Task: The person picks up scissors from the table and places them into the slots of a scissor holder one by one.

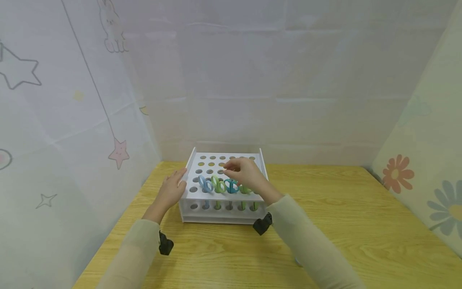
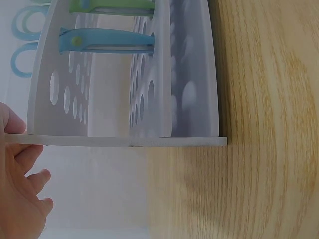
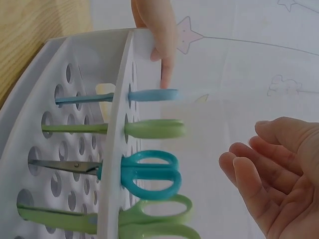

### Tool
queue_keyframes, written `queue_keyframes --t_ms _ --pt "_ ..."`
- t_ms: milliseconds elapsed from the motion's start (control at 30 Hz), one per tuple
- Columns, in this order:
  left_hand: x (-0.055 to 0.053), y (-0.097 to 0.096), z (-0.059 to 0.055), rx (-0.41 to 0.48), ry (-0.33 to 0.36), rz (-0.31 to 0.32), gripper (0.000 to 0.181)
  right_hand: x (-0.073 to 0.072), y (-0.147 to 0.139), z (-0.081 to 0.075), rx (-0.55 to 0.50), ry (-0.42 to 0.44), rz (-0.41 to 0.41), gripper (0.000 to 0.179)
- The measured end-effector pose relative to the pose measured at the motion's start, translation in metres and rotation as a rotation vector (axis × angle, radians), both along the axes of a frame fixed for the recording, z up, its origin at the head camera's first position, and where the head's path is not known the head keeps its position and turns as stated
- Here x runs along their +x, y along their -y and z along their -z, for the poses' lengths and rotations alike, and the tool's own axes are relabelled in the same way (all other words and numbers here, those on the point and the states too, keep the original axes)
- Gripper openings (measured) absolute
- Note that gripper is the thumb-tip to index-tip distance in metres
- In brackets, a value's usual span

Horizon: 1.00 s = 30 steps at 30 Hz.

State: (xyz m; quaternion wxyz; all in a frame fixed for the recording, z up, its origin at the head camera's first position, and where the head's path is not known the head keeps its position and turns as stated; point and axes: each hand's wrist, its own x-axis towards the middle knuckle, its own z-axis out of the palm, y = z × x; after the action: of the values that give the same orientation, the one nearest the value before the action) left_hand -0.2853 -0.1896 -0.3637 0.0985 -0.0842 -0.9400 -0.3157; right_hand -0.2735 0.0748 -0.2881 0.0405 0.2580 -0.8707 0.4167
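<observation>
A white perforated rack (image 1: 202, 196) with two levels of round holes stands on the table. Toward its front, several scissors hang blades down in the holes: blue scissors (image 2: 107, 40), light green scissors (image 3: 154, 128), teal scissors (image 3: 149, 173) with metal blades, and more green scissors (image 3: 60, 218). My left hand (image 1: 171, 190) grips the rack's left side wall, thumb inside and fingers outside in the left wrist view. Above the rack's middle holes is my right hand (image 1: 245, 172); the right wrist view shows its fingers loosely bent, thumb apart, holding nothing.
The wooden table (image 1: 343, 200) extends to the right of and in front of the rack. A small bluish thing (image 1: 298, 262) peeks out beside my right sleeve. Patterned white sheets (image 1: 231, 80) enclose the table at the back and sides.
</observation>
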Motion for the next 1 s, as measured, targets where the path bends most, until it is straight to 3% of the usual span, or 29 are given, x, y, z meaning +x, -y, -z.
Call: queue_keyframes --t_ms 567,1000 --pt "0.0 0.001 0.0 0.006 -0.006 -0.003 0.052 0.002 -0.046 -0.004 -0.122 0.006 -0.006 0.024" --pt "-0.001 0.001 0.0 -0.016 -0.008 -0.002 0.052 0.007 -0.082 -0.003 -0.109 0.022 0.055 0.028"
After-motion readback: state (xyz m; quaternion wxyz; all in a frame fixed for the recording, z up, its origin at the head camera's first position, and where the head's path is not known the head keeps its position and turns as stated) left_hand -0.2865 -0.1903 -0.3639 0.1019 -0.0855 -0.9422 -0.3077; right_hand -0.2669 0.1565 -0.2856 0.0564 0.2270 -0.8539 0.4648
